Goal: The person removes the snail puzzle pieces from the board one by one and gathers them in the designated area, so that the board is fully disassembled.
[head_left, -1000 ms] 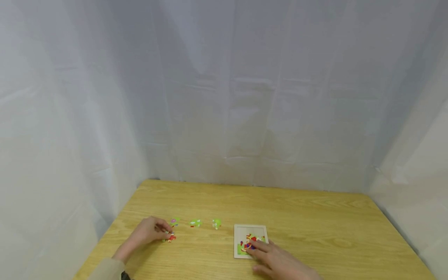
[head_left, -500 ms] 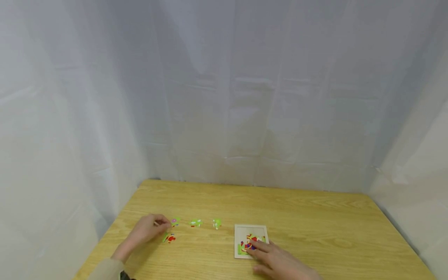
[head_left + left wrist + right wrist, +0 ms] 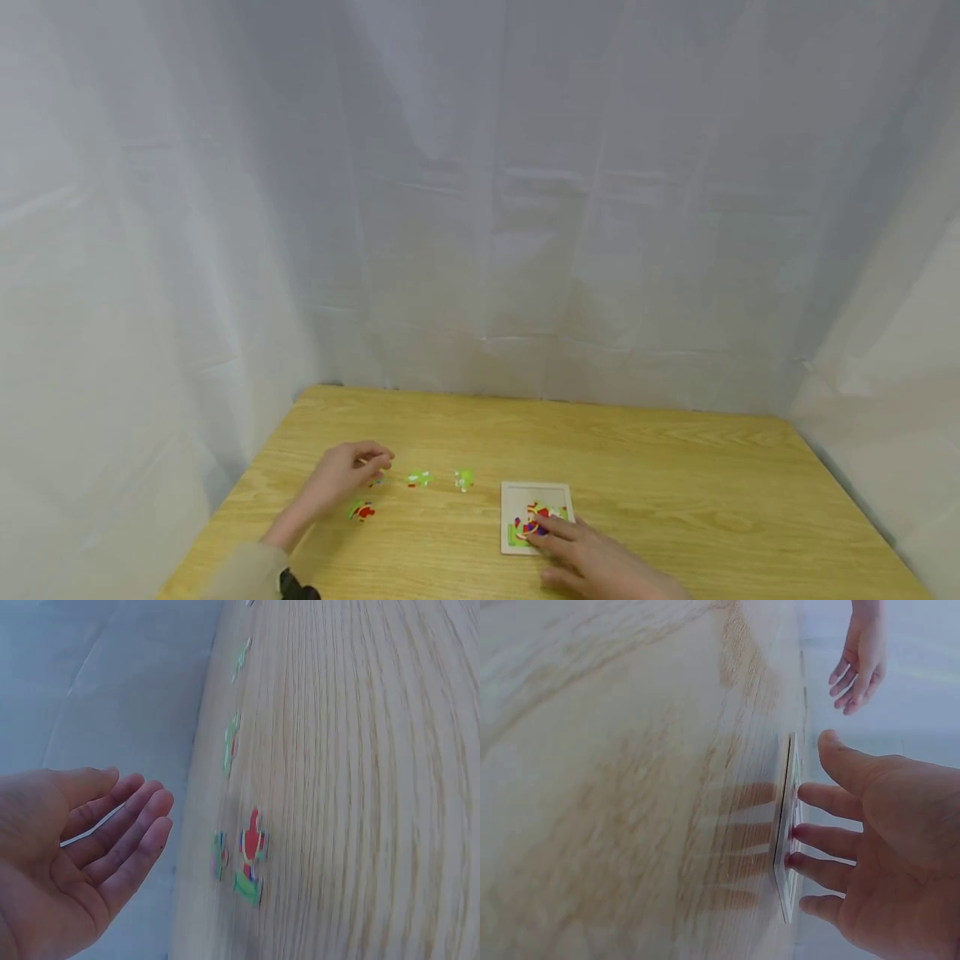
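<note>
My left hand hovers above the table's left part, fingers loosely bent and nothing between them. Under it lies a green jigsaw piece, mostly covered by the hand in the head view. Just nearer is a red and green jigsaw piece. My right hand rests its spread fingertips on the jigsaw puzzle in a shallow wooden tray. Colourful joined pieces fill the tray's lower part, partly hidden by the fingers; its upper left shows bare wood.
Two green and white jigsaw pieces, a left one and a right one, lie in a row between the left hand and the tray. White curtains hang behind and at both sides of the wooden table.
My left hand has let go of the red and green piece, leaving it on the table, then risen and moved away and to the right. My right hand stays on the puzzle.
</note>
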The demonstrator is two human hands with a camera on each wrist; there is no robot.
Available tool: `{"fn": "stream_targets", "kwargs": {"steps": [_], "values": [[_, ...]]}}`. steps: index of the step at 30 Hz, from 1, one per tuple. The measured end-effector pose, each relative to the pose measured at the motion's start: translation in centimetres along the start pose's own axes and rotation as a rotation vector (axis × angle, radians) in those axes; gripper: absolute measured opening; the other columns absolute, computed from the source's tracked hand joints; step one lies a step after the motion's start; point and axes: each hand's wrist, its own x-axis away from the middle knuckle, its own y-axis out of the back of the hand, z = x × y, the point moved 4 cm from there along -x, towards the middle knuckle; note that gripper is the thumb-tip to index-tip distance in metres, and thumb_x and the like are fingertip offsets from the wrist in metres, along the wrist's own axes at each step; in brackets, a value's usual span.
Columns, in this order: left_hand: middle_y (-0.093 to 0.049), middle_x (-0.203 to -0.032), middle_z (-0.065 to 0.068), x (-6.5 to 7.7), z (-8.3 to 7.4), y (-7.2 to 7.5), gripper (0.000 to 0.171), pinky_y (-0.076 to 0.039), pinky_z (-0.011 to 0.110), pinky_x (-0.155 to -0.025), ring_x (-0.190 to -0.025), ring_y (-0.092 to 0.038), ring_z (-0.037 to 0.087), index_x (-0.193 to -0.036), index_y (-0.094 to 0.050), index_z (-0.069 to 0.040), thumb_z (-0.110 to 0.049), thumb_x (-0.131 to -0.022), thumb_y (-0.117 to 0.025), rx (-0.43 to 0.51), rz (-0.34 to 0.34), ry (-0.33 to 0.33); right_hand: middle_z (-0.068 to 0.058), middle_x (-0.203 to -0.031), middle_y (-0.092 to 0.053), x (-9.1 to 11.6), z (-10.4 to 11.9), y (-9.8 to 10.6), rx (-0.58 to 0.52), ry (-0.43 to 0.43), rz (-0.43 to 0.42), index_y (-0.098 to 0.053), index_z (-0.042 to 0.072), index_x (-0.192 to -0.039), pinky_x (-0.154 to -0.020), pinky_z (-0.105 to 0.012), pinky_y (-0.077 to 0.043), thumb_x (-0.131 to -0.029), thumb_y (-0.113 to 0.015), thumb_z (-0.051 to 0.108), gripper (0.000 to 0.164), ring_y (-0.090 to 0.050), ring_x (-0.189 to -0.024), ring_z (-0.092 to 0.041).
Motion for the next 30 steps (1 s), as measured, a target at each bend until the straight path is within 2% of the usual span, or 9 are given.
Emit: {"fn": "stream_targets", "kwargs": {"steps": [2, 8, 14, 16, 22, 30], "values": [[-0.075, -0.102, 0.015, -0.3, -0.4, -0.5, 0.025, -0.061, 0.036, -0.066, -0.083, -0.073, 0.029, -0.115, -0.071, 0.002, -0.017, -0.101, -0.063, 0.008, 0.007, -0.020, -0.010, -0.158, -0.042, 0.0, -0.1, -0.1, -0.015, -0.006, 0.005, -0.045, 0.017, -0.154, -0.112, -0.061, -0.035, -0.105, -0.044, 0.051, 0.059, -0.040, -0.145, -0.031], [-0.075, -0.105, 0.015, -1.1, -2.0, -2.2, 0.023, -0.059, 0.027, -0.068, -0.084, -0.074, 0.026, -0.113, -0.072, 0.002, -0.016, -0.101, -0.063, -0.002, 0.020, -0.081, -0.011, -0.159, -0.040, 0.1, -0.2, -0.1, -0.038, -0.029, -0.026, -0.045, 0.019, -0.154, -0.110, -0.065, -0.034, -0.105, -0.046, 0.051, 0.058, -0.041, -0.143, -0.038], [-0.075, -0.102, 0.016, -2.0, -3.8, -4.0, 0.023, -0.061, 0.040, -0.066, -0.084, -0.073, 0.028, -0.112, -0.072, 0.001, -0.017, -0.101, -0.063, 0.044, 0.045, -0.092, -0.013, -0.155, -0.046, 0.8, -0.4, 0.3, 0.031, 0.021, -0.123, -0.050, 0.014, -0.150, -0.108, -0.065, -0.038, -0.105, -0.049, 0.045, 0.055, -0.046, -0.138, -0.041], [-0.075, -0.102, 0.016, -2.3, -4.3, -4.6, 0.023, -0.061, 0.039, -0.065, -0.084, -0.073, 0.028, -0.112, -0.073, 0.000, -0.017, -0.101, -0.063, 0.044, 0.054, -0.101, -0.014, -0.154, -0.047, 1.1, -0.5, 0.4, 0.054, 0.029, -0.140, -0.051, 0.011, -0.149, -0.108, -0.063, -0.038, -0.105, -0.050, 0.044, 0.055, -0.046, -0.138, -0.039], [-0.075, -0.102, 0.012, -3.2, -5.8, -6.5, 0.023, -0.058, 0.026, -0.066, -0.085, -0.073, 0.029, -0.112, -0.073, -0.002, -0.020, -0.102, -0.062, 0.019, 0.080, -0.153, -0.015, -0.155, -0.045, 1.7, -1.0, 0.4, 0.091, -0.003, -0.127, -0.049, 0.010, -0.150, -0.108, -0.064, -0.038, -0.105, -0.049, 0.046, 0.057, -0.046, -0.139, -0.036], [-0.074, -0.100, 0.016, -4.1, -7.5, -9.5, 0.024, -0.058, 0.028, -0.063, -0.084, -0.072, 0.033, -0.111, -0.073, 0.000, -0.020, -0.103, -0.061, 0.049, 0.134, -0.209, -0.013, -0.157, -0.043, 1.9, -1.0, 0.3, 0.104, -0.049, -0.071, -0.049, 0.012, -0.151, -0.110, -0.064, -0.036, -0.105, -0.046, 0.050, 0.059, -0.045, -0.141, -0.035]]}}
